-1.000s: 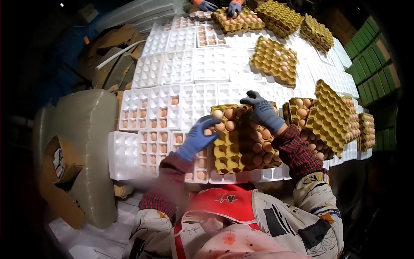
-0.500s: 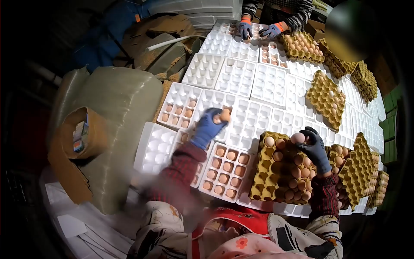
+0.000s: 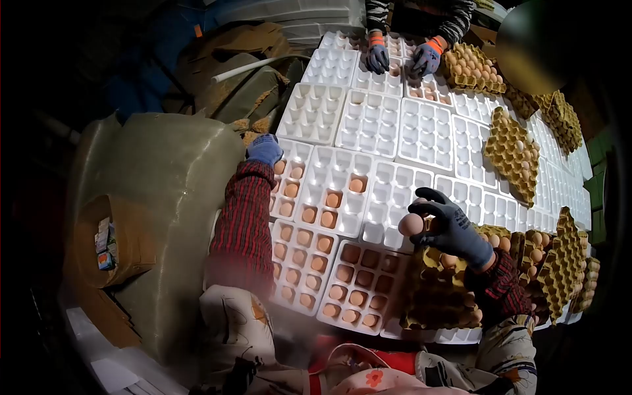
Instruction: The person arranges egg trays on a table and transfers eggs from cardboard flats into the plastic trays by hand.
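Observation:
My left hand [image 3: 264,150], in a blue-grey glove, is at the far left edge of a white foam egg tray [image 3: 300,153] that holds several brown eggs. Its fingers are turned away and hidden, so whether it holds anything cannot be told. My right hand [image 3: 454,227], also gloved, grips an egg [image 3: 411,224] between thumb and fingers; a second pale egg seems to show behind it. Below that hand lies a yellow-brown pulp egg tray [image 3: 426,289] with a few eggs. The foam tray [image 3: 329,160] between my hands is partly filled.
Two foam trays full of eggs, one of them a near tray [image 3: 359,286], lie close to my body. Stacked pulp trays [image 3: 569,263] stand at right. Across the table, a co-worker's gloved hands [image 3: 401,59] are over other trays. A large plastic-wrapped sack [image 3: 178,171] bulges at left.
My left hand has moved left from the middle tray, where more eggs now sit, to the tray's far left edge. My right hand, holding an egg, has moved left off the pulp tray.

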Action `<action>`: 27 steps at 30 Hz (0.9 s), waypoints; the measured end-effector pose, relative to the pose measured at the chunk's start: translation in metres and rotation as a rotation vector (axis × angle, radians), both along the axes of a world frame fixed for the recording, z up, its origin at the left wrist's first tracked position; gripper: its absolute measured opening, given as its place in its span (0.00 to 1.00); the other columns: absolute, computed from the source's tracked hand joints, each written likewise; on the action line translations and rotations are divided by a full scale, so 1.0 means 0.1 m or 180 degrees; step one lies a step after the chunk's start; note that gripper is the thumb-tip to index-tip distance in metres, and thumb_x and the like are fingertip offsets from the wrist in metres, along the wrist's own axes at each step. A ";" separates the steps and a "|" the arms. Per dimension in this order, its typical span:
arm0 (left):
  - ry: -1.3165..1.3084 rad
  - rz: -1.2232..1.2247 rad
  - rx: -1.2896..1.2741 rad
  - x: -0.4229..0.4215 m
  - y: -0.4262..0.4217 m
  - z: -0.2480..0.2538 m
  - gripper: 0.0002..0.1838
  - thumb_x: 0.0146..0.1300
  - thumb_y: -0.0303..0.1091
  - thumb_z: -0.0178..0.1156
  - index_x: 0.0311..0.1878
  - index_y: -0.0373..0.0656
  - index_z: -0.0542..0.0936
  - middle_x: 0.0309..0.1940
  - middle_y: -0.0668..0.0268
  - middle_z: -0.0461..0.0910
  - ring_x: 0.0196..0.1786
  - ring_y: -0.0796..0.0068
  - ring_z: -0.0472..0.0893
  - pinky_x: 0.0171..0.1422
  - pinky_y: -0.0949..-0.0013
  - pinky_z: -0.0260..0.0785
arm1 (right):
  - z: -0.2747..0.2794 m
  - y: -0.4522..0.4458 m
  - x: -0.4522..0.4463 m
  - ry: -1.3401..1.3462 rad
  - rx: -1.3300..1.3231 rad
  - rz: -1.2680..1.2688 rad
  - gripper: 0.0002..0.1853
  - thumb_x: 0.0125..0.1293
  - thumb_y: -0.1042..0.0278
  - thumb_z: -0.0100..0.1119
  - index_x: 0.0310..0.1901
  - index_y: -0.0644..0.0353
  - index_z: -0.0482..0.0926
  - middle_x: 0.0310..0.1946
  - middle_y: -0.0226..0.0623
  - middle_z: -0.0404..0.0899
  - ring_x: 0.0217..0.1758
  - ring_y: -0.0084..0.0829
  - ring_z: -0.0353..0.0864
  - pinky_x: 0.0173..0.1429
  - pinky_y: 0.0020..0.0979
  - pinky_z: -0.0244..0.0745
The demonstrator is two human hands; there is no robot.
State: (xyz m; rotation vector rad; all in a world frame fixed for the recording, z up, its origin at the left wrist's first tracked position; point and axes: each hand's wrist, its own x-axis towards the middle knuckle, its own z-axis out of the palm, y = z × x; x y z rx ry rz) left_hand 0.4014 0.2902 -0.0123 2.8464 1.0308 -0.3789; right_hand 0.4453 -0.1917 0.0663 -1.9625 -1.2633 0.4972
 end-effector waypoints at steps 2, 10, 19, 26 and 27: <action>-0.0521 0.0097 0.0005 -0.12 -0.01 -0.14 0.22 0.57 0.41 0.62 0.55 0.47 0.82 0.56 0.56 0.81 0.58 0.54 0.81 0.58 0.52 0.75 | -0.12 0.20 0.00 0.0270 -0.0076 -0.0005 0.31 0.50 0.62 0.80 0.57 0.57 0.80 0.68 0.50 0.68 0.58 0.41 0.82 0.49 0.35 0.82; -0.2327 -0.0245 -0.0519 -0.08 0.43 -0.68 0.20 0.58 0.38 0.64 0.54 0.44 0.82 0.52 0.56 0.83 0.54 0.52 0.81 0.59 0.57 0.74 | -0.52 1.65 0.01 -0.0159 -0.0170 -0.0149 0.28 0.53 0.49 0.74 0.52 0.55 0.81 0.53 0.48 0.78 0.50 0.45 0.83 0.54 0.41 0.78; -0.2265 0.0490 0.0349 -0.36 0.28 -1.20 0.22 0.73 0.51 0.47 0.62 0.53 0.78 0.61 0.61 0.77 0.63 0.53 0.73 0.68 0.48 0.61 | -1.12 3.63 0.05 0.0466 -0.0583 -0.1671 0.36 0.54 0.33 0.62 0.55 0.56 0.80 0.52 0.52 0.79 0.57 0.53 0.79 0.58 0.47 0.76; -0.2574 0.0240 0.0780 -0.39 0.21 -1.28 0.22 0.73 0.50 0.48 0.63 0.51 0.77 0.63 0.56 0.75 0.61 0.50 0.74 0.67 0.47 0.62 | -1.37 3.20 0.20 0.0109 0.0178 -0.1547 0.32 0.59 0.46 0.66 0.60 0.58 0.77 0.55 0.50 0.77 0.55 0.49 0.81 0.61 0.41 0.76; -0.2554 0.0238 0.0906 -0.38 0.21 -1.30 0.23 0.73 0.50 0.48 0.63 0.51 0.77 0.63 0.55 0.75 0.60 0.49 0.74 0.66 0.47 0.62 | -1.43 3.12 0.33 0.0055 0.0469 -0.1549 0.28 0.61 0.49 0.65 0.58 0.59 0.79 0.53 0.49 0.79 0.54 0.47 0.82 0.60 0.41 0.76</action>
